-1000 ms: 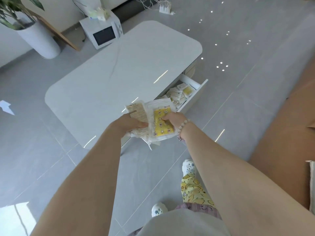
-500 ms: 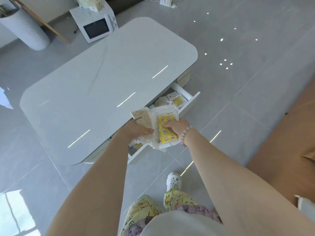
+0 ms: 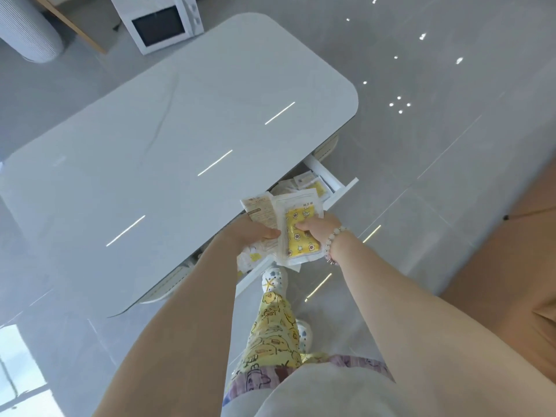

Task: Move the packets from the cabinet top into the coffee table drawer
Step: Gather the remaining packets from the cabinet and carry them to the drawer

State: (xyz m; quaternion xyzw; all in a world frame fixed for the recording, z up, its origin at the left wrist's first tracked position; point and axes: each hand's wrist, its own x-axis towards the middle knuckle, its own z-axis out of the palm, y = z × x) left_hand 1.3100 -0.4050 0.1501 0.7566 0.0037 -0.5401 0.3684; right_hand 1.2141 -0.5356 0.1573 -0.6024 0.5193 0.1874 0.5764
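Well, over on the left a ribbed white planter (image 3: 28, 31) is cut off by the edge, and next to it sits a boxy white microwave (image 3: 159, 24) with a dark window, right on the glossy grey floor tiles (image 3: 451, 85). Now the coffee table (image 3: 168, 139): a broad, smooth white slab with rounded corners, faint veins and bright streaks of reflected light. Under its near edge the drawer (image 3: 337, 188) stands pulled out, thin white walls, with crinkly packets in the drawer (image 3: 310, 183) already heaped inside, though the tabletop and the hands hide most of them. Above that drawer the left hand (image 3: 252, 231) grips a bundle of packets (image 3: 261, 210), thumb curled over a beige printed one whose text is too small to read. Beside it, touching, the right hand (image 3: 319, 227) clamps a clear plastic packet (image 3: 301, 236) with a yellow flowered pad inside, thumb pressed on its front; the other fingers are behind it, out of sight. A pale bead bracelet (image 3: 334, 239) rings that wrist. Below, yellow cartoon-print trousers (image 3: 273, 329) and a white clog (image 3: 272, 279). Off right, a tan surface (image 3: 511, 266) runs out of view.
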